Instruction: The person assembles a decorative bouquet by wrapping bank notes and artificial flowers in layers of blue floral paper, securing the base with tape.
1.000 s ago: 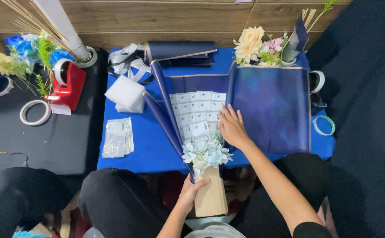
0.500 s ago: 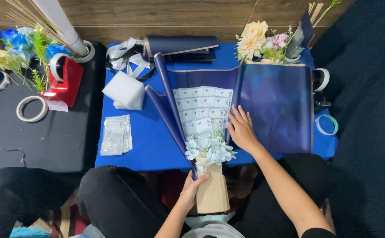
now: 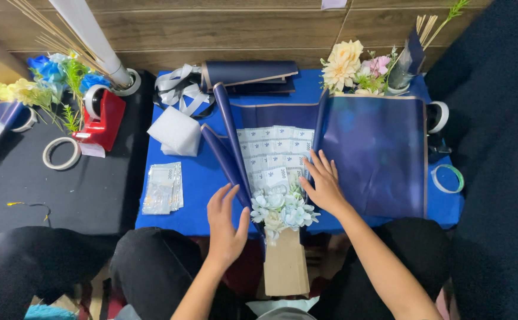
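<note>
Both hands lie open-fingered, left hand [image 3: 225, 222] beside and right hand [image 3: 324, 184] on the navy wrapping paper [image 3: 377, 154] around pale flowers [image 3: 281, 207].

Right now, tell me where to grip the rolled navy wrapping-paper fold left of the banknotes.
Grip the navy paper fold at its lower end, coming from the left where the left hand hovers: it stands raised, slanting toward the pale flower cluster, and its left side is unobstructed.

Wrapping paper [image 3: 371, 154]: dark navy, thin tan edge. Small flower cluster [image 3: 282, 207]: pale blue and white. Tabletop [image 3: 199, 184]: bright blue cloth; tape dispenser [image 3: 103, 118]: red.
</note>
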